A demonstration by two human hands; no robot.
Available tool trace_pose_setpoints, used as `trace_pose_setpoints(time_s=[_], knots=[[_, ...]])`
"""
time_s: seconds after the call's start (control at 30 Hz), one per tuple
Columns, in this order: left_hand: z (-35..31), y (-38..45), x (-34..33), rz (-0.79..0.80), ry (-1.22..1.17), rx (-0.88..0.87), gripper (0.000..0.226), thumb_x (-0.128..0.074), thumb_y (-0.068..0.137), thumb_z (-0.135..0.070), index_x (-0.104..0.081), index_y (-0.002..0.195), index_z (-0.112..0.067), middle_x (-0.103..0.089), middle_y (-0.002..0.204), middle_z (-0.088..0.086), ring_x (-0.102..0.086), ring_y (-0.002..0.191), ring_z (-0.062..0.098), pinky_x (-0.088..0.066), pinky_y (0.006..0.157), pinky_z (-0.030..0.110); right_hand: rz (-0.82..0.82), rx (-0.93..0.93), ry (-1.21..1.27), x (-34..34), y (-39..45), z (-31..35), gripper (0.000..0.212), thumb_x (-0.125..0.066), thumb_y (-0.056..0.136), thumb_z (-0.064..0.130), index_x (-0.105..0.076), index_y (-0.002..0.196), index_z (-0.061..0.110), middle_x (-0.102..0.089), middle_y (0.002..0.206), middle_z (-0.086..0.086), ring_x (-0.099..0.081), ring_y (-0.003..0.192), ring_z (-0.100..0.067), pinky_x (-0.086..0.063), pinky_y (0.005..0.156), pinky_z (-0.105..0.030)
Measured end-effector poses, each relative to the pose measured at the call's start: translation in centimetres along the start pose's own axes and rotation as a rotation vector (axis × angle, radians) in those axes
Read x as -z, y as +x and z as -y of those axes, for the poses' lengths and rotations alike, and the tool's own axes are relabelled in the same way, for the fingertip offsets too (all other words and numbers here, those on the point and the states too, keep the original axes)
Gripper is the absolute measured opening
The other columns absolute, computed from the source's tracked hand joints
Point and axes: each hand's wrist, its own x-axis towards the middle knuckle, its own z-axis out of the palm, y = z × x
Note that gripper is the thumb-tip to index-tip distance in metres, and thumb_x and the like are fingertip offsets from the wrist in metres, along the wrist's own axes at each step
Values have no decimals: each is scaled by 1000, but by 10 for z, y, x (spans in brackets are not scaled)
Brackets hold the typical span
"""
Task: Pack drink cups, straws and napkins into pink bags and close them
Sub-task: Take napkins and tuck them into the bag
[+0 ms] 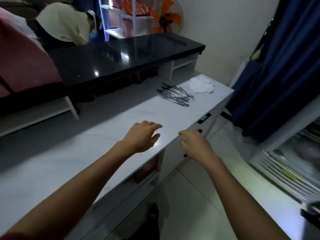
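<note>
A heap of several wrapped black straws [175, 96] lies on the white counter [103, 135] toward its far right end. Just beyond them sits a small pile of white napkins [201, 84]. My left hand [142, 135] hovers over the counter's front part, fingers relaxed and spread, holding nothing. My right hand [195, 144] hangs past the counter's front edge, over the cabinet front, fingers loosely curled and empty. Both hands are well short of the straws. No cup and no pink bag can be made out.
A raised black glossy shelf [121, 56] runs along the back of the counter. A person in a cream top [64, 23] stands beyond it. An orange fan [165, 18] and white shelving stand at the back. A blue curtain [285, 66] and a glass-front cooler [294, 161] are on the right.
</note>
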Motion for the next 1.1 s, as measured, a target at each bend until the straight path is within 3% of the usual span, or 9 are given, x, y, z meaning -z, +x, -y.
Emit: trace_pose_setpoints(time_s=[0.27, 0.7, 1.1], knots=[[-15, 150, -57, 88, -149, -70, 42, -46, 104, -39, -50, 144, -29, -55, 146, -4, -50, 131, 22, -45, 102, 42, -44, -133, 59, 42, 78, -95, 36, -57, 99, 21, -61, 135, 25, -66, 121, -1, -62, 106, -21, -51, 88, -35], [-101, 326, -120, 175, -180, -243, 38, -50, 102, -37, -57, 137, -26, -64, 134, -3, -59, 118, 22, -52, 90, 39, -82, -273, 128, 73, 157, -250, 35, -52, 101, 26, -60, 135, 25, -60, 138, 2, -53, 124, -19, -47, 100, -37], [-178, 481, -161, 147, -173, -102, 35, -52, 102, -36, -59, 135, -27, -65, 133, -4, -60, 118, 20, -51, 92, 37, -28, -191, 148, 128, 270, -412, 35, -53, 101, 26, -60, 135, 22, -60, 137, -4, -55, 121, -23, -48, 98, -33]])
